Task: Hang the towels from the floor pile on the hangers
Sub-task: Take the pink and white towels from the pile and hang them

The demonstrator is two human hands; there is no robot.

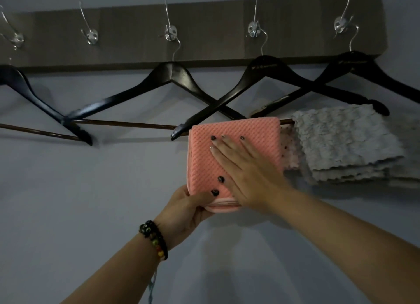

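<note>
- We see the pink towel (234, 153) draped over a hanger bar (127, 123) at centre frame, folded so it hangs straight down, long axis vertical.
- Our right hand (247, 178) lies flat on the towel's front, fingers (227, 149) straight and slightly spread, pressing the cloth toward the wall (91, 201).
- Our left hand (188, 210) pinches the towel's lower left corner, thumb in front, the other fingers behind the cloth and hidden.
- The towel sits directly under and above both hands; its hem is at the left hand, its fold on the bar is just above the right fingertips.
- A grey towel (345, 142) already hangs just right of it, with a pale cloth (289, 149) between them.
- We judge this towel nearly hung; smoothing downward is what remains.
- Hangers (172, 76) at upper left carry nothing.
</note>
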